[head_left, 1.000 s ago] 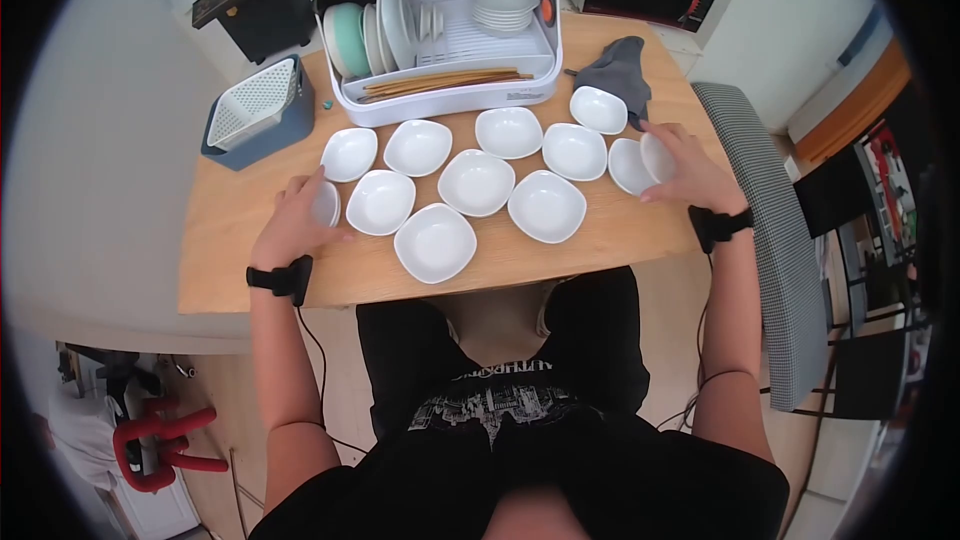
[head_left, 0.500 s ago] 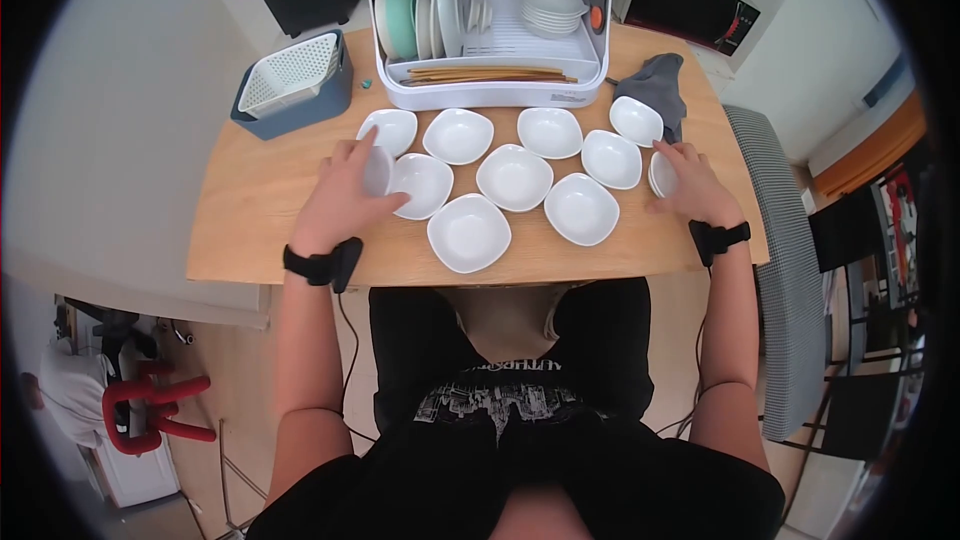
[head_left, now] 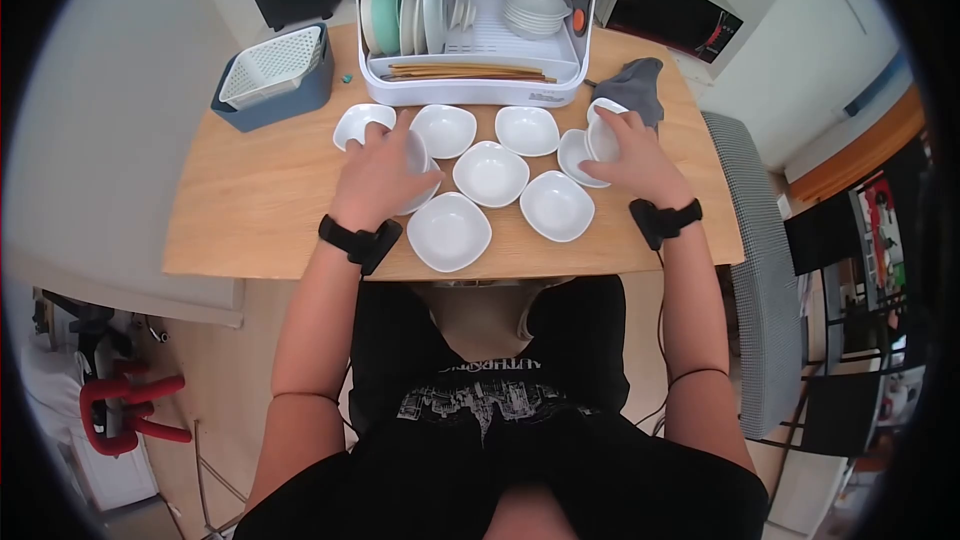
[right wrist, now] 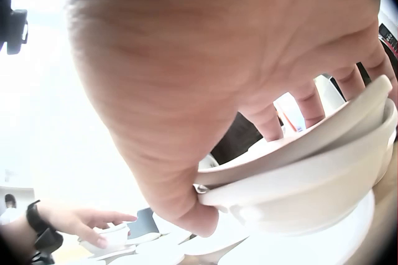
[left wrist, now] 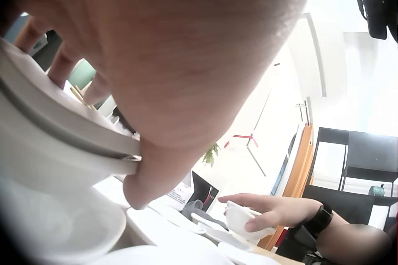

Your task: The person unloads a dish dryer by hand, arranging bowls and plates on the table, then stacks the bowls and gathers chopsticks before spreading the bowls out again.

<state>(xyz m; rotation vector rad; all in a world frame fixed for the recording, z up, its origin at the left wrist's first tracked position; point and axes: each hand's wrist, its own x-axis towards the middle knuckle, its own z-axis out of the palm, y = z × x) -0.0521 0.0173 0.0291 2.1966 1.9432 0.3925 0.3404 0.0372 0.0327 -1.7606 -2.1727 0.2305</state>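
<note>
In the head view my left hand (head_left: 378, 175) grips white bowls, largely hidden by it, above a bowl on the table. The left wrist view shows nested white bowls (left wrist: 62, 131) between thumb and fingers, tilted over another bowl (left wrist: 68, 228). My right hand (head_left: 642, 162) grips nested white bowls (right wrist: 305, 181) too, tilted above a white bowl (head_left: 574, 158) at the right of the group. Around the hands sit more white square bowls: a middle one (head_left: 491, 174), a front one (head_left: 449, 231), one at front right (head_left: 557, 206), and several in the back row (head_left: 527, 130).
Behind the bowls stands a white dish cabinet (head_left: 475, 93) with plates, small bowls and chopsticks. A blue-grey basket (head_left: 270, 110) with a white inner basket is at back left. A grey cloth (head_left: 630, 90) lies at back right, near a microwave (head_left: 670, 15).
My right hand set its bowl into the rightmost one, then lifted both and moved left. My left hand carried its bowls rightward over a neighbouring bowl. The head view shifted slightly.
</note>
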